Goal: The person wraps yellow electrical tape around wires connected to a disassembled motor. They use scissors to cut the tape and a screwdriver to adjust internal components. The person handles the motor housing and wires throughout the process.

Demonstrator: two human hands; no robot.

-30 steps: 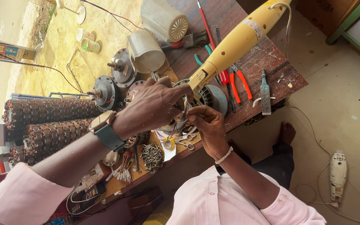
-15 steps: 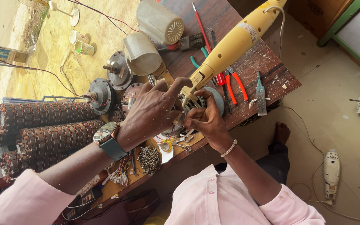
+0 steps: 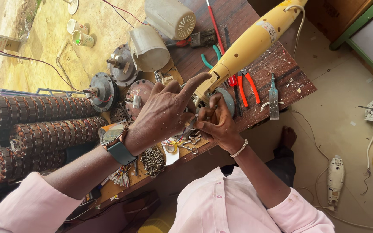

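Pliers lie on workbench, right of both hands.

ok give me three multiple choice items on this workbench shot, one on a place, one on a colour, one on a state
1. Where does the long yellow tool lie?
A. on the floor
B. slanting across the wooden bench, its tip by the hands
C. upright in a cup

2. What colour are the handles of the pliers beside the yellow tool?
A. red
B. black
C. white

3. How is the left hand posed?
A. flat on the bench
B. closed in a fist
C. forefinger stretched out toward the yellow tool

Answers: 1 B, its tip ends just above the right hand. 2 A, both handles show red. 3 C, the forefinger points straight at the tool's tip.
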